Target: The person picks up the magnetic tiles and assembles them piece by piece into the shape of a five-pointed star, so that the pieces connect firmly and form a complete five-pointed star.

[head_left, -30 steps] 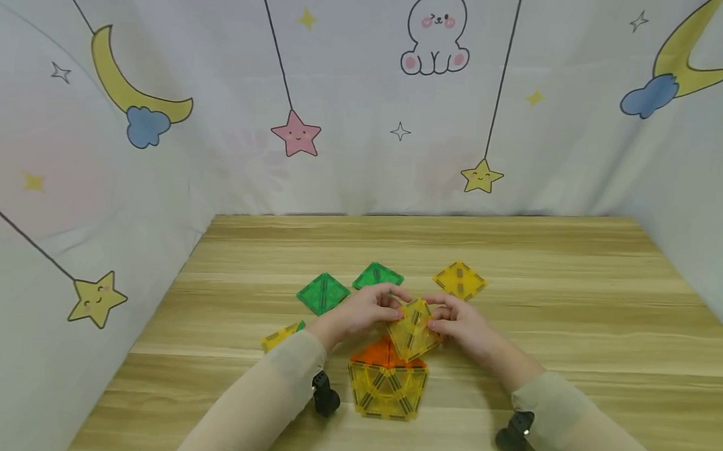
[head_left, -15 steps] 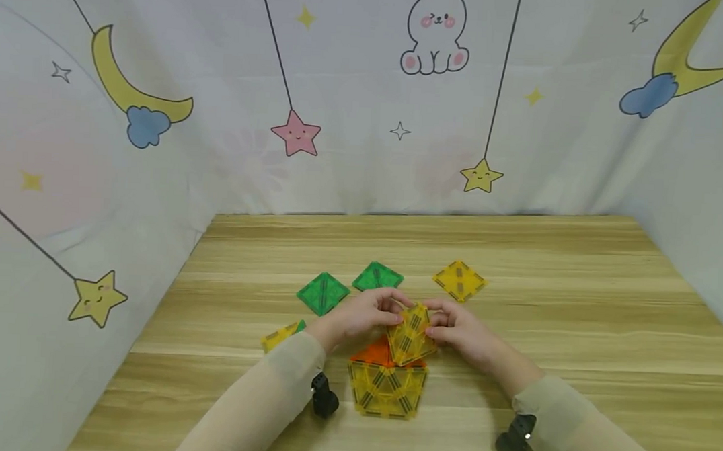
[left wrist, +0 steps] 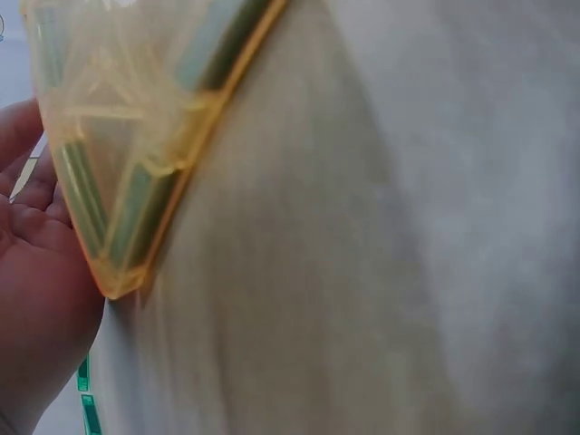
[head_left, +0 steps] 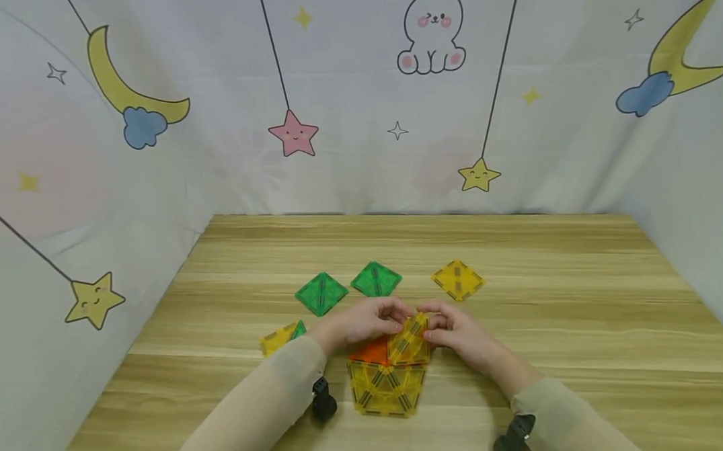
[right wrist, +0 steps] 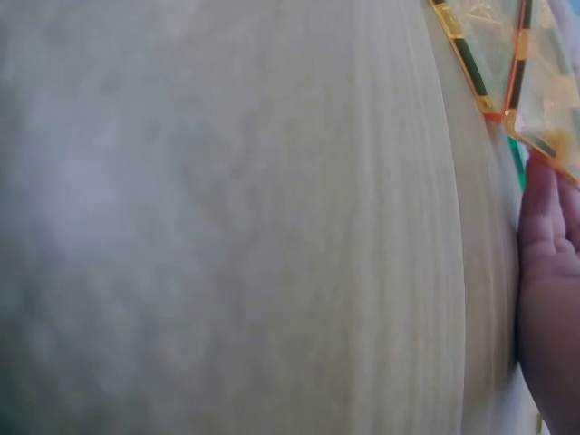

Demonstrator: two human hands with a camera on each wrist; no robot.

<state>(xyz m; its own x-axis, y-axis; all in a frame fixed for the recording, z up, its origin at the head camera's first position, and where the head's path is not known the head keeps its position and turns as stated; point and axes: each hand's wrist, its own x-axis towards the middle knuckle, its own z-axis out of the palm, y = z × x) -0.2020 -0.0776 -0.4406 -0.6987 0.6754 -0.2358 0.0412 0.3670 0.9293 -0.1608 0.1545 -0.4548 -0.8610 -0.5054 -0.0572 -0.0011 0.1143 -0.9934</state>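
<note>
Between both hands in the head view stands a see-through yellow piece of joined triangular magnetic tiles (head_left: 409,343). My left hand (head_left: 365,321) pinches its left side near the top, thumb in front. From the other side my right hand (head_left: 466,336) pinches it, thumb and fingers at the right edge. The piece's lower edge overlaps the back of a magnetic-tile build (head_left: 384,389), which has a yellow front and an orange tile section (head_left: 369,351) behind. That piece hides the right part of the orange. Its yellow corner (left wrist: 122,272) shows large in the left wrist view.
Behind the left hand lie two green tile diamonds (head_left: 321,294) (head_left: 376,278). A yellow tile diamond (head_left: 458,280) lies farther back on the right. Beside the left forearm is a yellow-and-green tile piece (head_left: 280,338), partly covered. All rest on a wood-grain table (head_left: 576,295).
Both hands have come down and slightly nearer, lowering the yellow tile piece toward the orange section. The piece has turned and now stands over the right part of the orange.
</note>
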